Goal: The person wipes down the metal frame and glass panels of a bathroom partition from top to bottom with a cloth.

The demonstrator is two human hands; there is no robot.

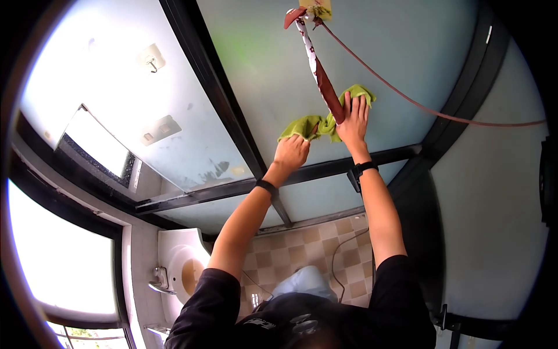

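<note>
A green cloth (301,128) lies against the frosted glass panel (407,64), bunched and stretched between both hands. My left hand (292,152) has its fingers curled into the cloth's left part. Over the right part, my right hand (352,123) presses with longer, straighter fingers, and green fabric sticks out past the fingertips. A red and white patterned strip (317,67) hangs down the panel, its lower end meeting my right hand; whether the hand grips it I cannot tell. Each wrist wears a black band.
Dark metal frame bars (215,81) border the glass. A reddish cord (401,93) runs from the yellowish hook mount (318,8) to the right. A white washbasin (171,247) with a tap stands lower left, near a bright window (64,256). Checkered tiles (296,254) cover the floor.
</note>
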